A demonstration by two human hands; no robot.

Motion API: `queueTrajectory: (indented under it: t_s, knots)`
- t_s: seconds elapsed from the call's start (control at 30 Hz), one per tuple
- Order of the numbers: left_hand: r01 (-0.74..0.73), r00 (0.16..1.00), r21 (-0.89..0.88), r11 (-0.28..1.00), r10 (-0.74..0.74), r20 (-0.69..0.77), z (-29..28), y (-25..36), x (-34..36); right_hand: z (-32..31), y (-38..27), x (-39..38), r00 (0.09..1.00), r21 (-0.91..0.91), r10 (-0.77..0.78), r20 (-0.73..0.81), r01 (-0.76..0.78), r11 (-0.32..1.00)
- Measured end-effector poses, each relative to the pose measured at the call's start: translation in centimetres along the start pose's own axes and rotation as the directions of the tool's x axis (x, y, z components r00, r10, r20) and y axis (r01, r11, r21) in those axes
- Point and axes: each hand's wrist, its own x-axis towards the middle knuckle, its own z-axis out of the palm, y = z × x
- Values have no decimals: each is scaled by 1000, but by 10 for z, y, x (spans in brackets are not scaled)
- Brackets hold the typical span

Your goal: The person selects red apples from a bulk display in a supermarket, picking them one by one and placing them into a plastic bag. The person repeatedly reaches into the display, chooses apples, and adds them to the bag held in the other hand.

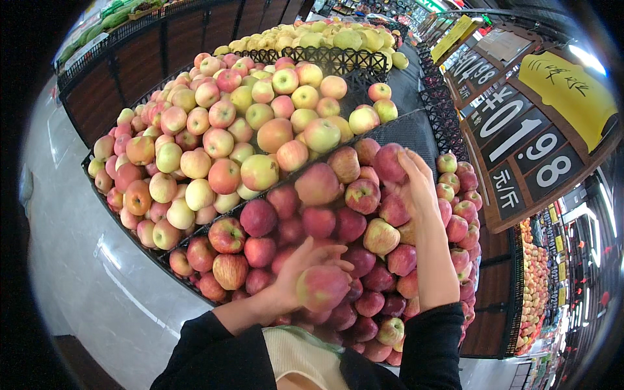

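A red-and-yellow apple (pixel 323 288) rests in my left hand (pixel 292 278), low over the near part of the heap. The fingers of that hand reach behind the fruit and are slightly blurred. Farther off and to the right, my right hand (pixel 416 185) is closed around a dark red apple (pixel 390 162) at the upper edge of the red pile. Below and between both hands lie many red apples (pixel 318 222), some streaked with yellow, such as a paler apple (pixel 381 236) beside my right wrist.
A low black divider separates the red heap from yellow-pink apples (pixel 216 142) on the left. Yellow fruit (pixel 348 39) sits behind a black lattice fence (pixel 325 58). A large price board (pixel 520 149) leans in at the right. Grey floor (pixel 84 240) runs along the left.
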Motion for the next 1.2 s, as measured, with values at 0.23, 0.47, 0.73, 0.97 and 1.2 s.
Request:
queueTrajectory:
  t_s: [0.23,0.47,0.73,0.97,1.2]
  knots:
    - [-61,995,-25,998,59,-81,10,-2,-3,-15,56,62,837,-700,-510,199,486,524]
    - [-90,993,19,996,92,-77,18,-3,-4,-3,46,45,829,-784,-482,283,490,382]
    - [-104,991,95,990,111,-71,21,-1,-6,10,42,41,744,-842,-519,422,534,81]
    - [-128,989,106,986,135,-62,15,-3,-3,-32,46,48,860,-709,-410,305,492,505]
    - [-152,983,106,983,161,-89,23,-5,-5,-21,45,41,858,-750,-378,349,497,436]
